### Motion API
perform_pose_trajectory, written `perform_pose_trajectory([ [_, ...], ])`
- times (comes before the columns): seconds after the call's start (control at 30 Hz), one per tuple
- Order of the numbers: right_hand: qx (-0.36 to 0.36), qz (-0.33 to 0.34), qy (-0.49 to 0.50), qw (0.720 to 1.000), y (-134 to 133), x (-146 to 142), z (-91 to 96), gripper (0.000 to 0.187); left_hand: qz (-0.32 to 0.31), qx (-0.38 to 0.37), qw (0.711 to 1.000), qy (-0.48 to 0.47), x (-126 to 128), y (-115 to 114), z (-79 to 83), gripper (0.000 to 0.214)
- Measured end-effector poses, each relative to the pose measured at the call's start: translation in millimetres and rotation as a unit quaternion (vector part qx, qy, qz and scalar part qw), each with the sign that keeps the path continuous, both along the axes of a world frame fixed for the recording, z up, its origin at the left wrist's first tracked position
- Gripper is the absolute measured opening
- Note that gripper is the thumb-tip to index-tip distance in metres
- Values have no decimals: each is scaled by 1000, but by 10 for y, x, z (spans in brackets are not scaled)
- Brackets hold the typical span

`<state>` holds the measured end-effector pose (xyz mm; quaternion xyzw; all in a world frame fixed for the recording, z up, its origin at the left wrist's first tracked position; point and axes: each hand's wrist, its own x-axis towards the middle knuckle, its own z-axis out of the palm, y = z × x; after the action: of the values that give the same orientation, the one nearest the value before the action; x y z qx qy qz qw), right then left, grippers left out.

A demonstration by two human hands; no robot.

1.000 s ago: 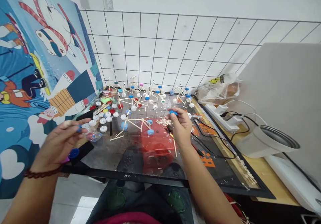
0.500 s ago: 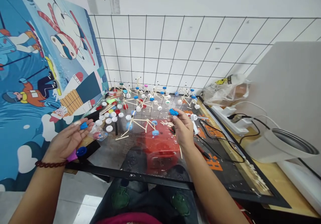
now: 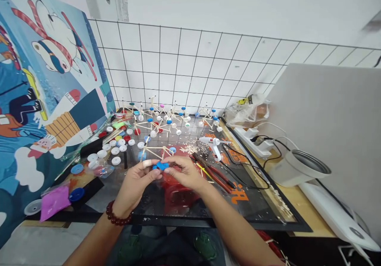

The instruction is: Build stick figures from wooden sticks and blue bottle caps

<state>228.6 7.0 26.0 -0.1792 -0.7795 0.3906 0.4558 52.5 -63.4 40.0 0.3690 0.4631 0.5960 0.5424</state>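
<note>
Over the front of the table, my left hand (image 3: pixel 133 182) and my right hand (image 3: pixel 184 172) meet with closed fingers on a soft lump of blue modelling clay (image 3: pixel 160 166). Both thumbs press it from the near side. Just behind the fingers stands a small wooden-stick frame (image 3: pixel 153 151) with blue wheels, partly hidden by my hands. Further back are several similar stick models with white, red and blue wheels. A white glue gun (image 3: pixel 212 145) lies to the right of my right hand, near red-handled pliers (image 3: pixel 218 174).
White plastic wheels (image 3: pixel 115 151) lie scattered at the left, near a purple packet (image 3: pixel 55 200) and a blue cap (image 3: pixel 76 194). Wood scraps (image 3: pixel 192 149) litter the middle. A power strip (image 3: pixel 253 142), black cables and a white cylindrical container (image 3: pixel 297 168) are at the right.
My hands were apart, each with a piece of blue clay. They have come together at the middle, and the clay pieces now meet between the fingers. The view has shifted right.
</note>
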Motion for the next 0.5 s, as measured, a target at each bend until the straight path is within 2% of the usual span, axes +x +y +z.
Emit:
perform_pose_trajectory([
  [0.1,63,7,-40,997,-6,13,22,17,38,14,999,12,80,44,-37,32],
  [0.2,76,-11,-71,995,-27,5,1,20,59,32,995,77,72,57,-110,22],
  [0.3,80,-18,-85,993,-46,-27,-64,18,74,99,977,176,41,15,-173,9],
  [0.37,81,-7,-92,992,-36,-35,-96,15,60,145,966,205,-15,-49,-172,6],
  [0.43,62,-23,-77,995,3,-20,-105,17,24,156,977,141,-103,-132,-125,9],
  [0.5,13,-64,-29,997,64,16,-97,20,8,134,991,-1,-202,-208,-46,12],
])
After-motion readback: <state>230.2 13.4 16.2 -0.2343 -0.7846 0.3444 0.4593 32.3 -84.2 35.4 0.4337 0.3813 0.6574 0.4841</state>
